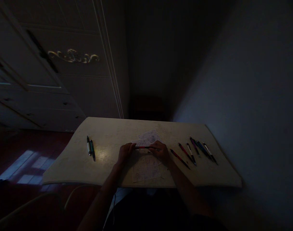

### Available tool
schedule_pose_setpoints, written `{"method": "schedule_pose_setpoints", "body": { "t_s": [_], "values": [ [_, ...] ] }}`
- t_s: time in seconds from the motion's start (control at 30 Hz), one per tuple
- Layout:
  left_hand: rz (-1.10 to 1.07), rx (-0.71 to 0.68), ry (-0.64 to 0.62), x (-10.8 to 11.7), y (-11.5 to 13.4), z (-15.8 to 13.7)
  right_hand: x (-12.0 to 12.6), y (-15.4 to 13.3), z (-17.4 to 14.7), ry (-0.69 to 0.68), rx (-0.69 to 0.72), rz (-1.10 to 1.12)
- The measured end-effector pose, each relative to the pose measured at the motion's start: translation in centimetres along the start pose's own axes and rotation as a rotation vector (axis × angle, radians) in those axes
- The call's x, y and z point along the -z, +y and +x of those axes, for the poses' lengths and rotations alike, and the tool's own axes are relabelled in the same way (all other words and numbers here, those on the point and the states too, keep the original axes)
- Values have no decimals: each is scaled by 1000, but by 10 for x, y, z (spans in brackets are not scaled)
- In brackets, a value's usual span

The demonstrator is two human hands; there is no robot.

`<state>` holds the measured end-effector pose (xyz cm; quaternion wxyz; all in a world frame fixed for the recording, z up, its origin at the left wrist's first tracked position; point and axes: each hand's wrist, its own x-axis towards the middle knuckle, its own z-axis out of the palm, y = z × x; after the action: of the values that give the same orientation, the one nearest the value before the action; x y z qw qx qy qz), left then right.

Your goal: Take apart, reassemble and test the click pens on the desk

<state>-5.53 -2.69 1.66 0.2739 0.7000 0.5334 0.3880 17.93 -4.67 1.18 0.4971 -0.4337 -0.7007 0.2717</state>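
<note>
A red and dark pen [142, 147] is held level between my two hands, above the middle of the table. My left hand [126, 152] pinches its left end, and my right hand [161, 152] closes on its right end. Under the hands lie sheets of paper covered in writing [146, 171]; part of them is hidden by the pen and fingers. To the right of my right hand a red and black pen [180, 159] lies slanted on the table. The picture is dark, so fine details of the fingers are hard to make out.
The pale table [113, 131] has rounded corners. Several more pens [202, 150] lie in a slanted row at the right, and two pens [90, 148] lie side by side at the left. A wall [252, 112] borders the right side; a white cabinet [88, 89] stands behind left.
</note>
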Motion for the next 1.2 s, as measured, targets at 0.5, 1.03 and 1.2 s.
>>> {"method": "schedule_pose_setpoints", "body": {
  "t_s": [0.5,1.03,1.2],
  "values": [
    [-51,-16,4,2,10,2,4,7,3,-2,9,-48],
    [16,-53,-72,1,8,-3,-10,-2,2,-295,246,-465],
    [-40,-45,-97,2,6,-5,-10,-5,2,-285,234,-510]
  ]
}}
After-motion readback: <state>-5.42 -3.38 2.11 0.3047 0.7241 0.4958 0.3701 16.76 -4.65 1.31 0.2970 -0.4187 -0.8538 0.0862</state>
